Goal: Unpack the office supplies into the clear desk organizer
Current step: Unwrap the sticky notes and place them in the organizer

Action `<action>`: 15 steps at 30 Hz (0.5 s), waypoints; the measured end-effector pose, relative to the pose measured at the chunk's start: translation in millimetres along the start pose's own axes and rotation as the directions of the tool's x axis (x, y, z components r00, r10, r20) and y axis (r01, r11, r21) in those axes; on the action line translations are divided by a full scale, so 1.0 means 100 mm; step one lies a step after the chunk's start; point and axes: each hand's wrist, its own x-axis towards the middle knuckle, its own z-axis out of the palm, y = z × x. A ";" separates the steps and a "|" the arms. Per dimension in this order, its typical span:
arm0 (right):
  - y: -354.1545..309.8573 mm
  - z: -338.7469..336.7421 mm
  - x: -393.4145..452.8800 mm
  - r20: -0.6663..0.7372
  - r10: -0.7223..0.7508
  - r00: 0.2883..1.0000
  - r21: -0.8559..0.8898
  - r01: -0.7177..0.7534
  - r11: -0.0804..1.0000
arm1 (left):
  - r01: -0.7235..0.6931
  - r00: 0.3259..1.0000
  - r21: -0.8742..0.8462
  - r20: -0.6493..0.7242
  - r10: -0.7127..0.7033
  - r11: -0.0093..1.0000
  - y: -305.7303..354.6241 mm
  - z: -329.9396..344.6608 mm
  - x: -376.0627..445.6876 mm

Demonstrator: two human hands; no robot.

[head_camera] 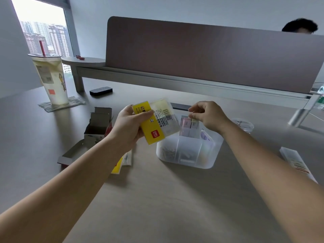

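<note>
My left hand (130,125) holds a yellow and clear sticky-note packet (157,120) raised above the desk, just left of the clear desk organizer (210,155). My right hand (206,114) hovers over the organizer's back compartment, fingertips pinched on the top of a pale yellow sticky-note pad (194,122) standing beside a pink pad (185,122). The organizer's front compartments hold small dark items that are blurred through the plastic. A purple item (206,135) lies in its right side.
Opened cardboard boxes (94,130) and more yellow packets (121,163) lie left of the organizer. A drink cup (50,78) stands far left, a black object (101,90) behind. A wrapped packet (296,160) lies at right, a clear lid (242,123) behind. A divider panel (210,55) backs the desk.
</note>
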 end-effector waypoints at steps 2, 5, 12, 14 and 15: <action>-0.02 -0.02 -0.02 -0.052 -0.023 0.998 0.053 0.026 0.998 | -0.010 1.000 -0.007 -0.005 0.010 1.000 0.01 0.05 0.02; -0.10 -0.04 -0.11 -0.117 -0.044 0.992 0.267 0.074 0.961 | -0.039 0.999 -0.014 -0.024 0.038 0.999 0.01 0.13 0.06; -0.23 -0.02 -0.26 -0.062 -0.177 0.982 0.374 0.187 0.908 | -0.062 0.998 -0.023 -0.032 0.061 0.998 -0.03 0.26 0.10; -0.21 -0.01 -0.26 -0.063 -0.184 0.981 0.282 0.194 0.940 | -0.060 0.998 -0.022 -0.025 0.059 0.998 -0.03 0.27 0.10; -0.20 0.00 -0.26 -0.071 -0.189 0.979 0.209 0.200 0.957 | -0.060 0.998 -0.021 -0.023 0.059 0.998 -0.03 0.27 0.10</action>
